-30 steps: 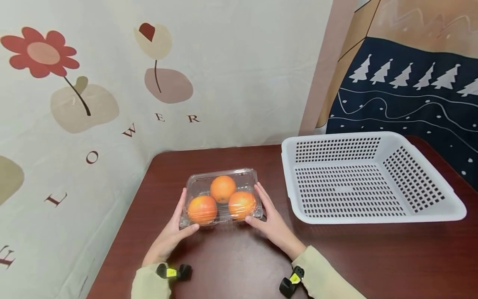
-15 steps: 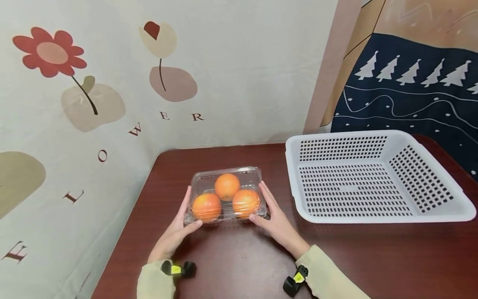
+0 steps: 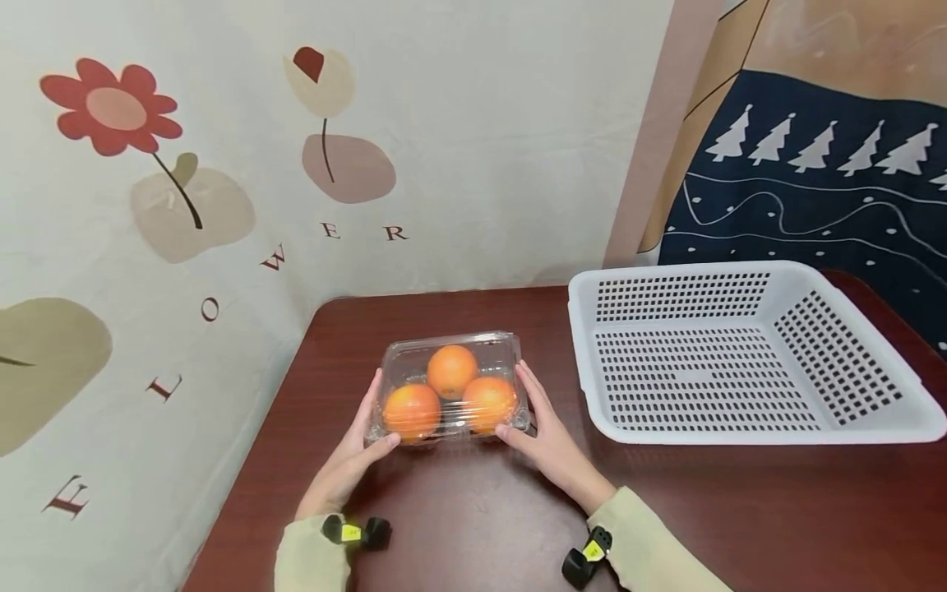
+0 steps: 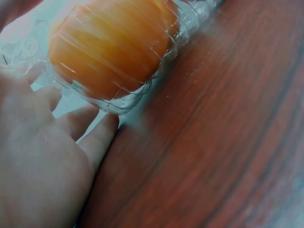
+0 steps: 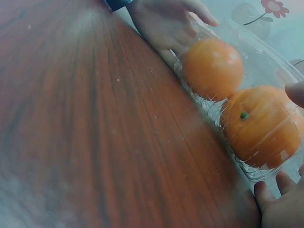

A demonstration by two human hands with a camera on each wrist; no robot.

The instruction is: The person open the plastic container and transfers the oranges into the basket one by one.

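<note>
A clear plastic clamshell box (image 3: 484, 349) with three oranges (image 3: 452, 372) inside sits on the brown table, its lid down. My left hand (image 3: 342, 467) grips the box's left side, thumb at the near left corner and fingers along the side. On the opposite side my right hand (image 3: 553, 450) holds it the same way, thumb over the near right corner. In the left wrist view, fingertips touch the box's lower edge beside an orange (image 4: 109, 52). The right wrist view shows an orange (image 5: 261, 128) with a green stem spot; most of the right hand (image 5: 285, 202) is cut off there.
A large white perforated plastic basket (image 3: 592, 378) stands on the table (image 3: 473, 518) to the right of the box. Behind the table hangs a pale curtain (image 3: 503, 148) with flower prints. A dark blue cloth (image 3: 806, 205) with white trees hangs at the back right.
The whole head view has shifted, so the scene sits slightly further right. Both hands keep their hold on the box, which stays in about the same place on the table.
</note>
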